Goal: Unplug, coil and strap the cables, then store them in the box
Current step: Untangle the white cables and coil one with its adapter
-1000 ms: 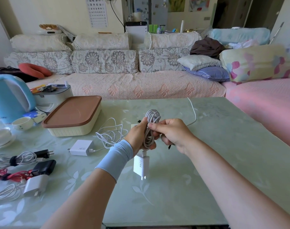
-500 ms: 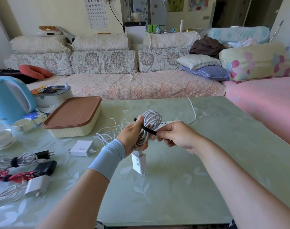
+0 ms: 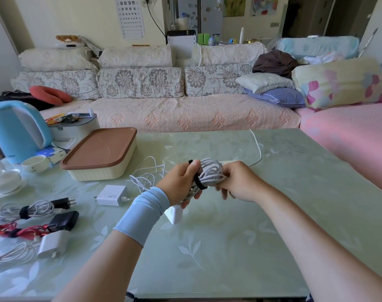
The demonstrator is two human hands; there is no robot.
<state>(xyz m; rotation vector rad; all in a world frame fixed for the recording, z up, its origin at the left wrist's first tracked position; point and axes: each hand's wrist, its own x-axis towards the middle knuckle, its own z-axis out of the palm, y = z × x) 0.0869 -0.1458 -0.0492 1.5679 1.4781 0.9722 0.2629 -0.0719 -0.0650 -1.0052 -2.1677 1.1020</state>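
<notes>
Head view: your left hand (image 3: 181,184) is gripping the grey coiled cable (image 3: 210,172) above the table (image 3: 251,247), and your right hand (image 3: 240,184) is pinching it just beside the black strap (image 3: 198,184) (fastening unseen). Three strapped bundles (image 3: 26,211) are lying at the left. One loose white cable (image 3: 148,175) is awaiting coiling. The box (image 3: 103,173) is sitting lidded, hiding its contents. Your wrist is partly covering the hanging charger (image 3: 174,214).

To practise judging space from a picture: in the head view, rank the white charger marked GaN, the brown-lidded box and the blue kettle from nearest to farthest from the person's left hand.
1. White charger, lying just left of the left hand.
2. Brown-lidded box, farther back and to the left.
3. Blue kettle, at the far left.
</notes>
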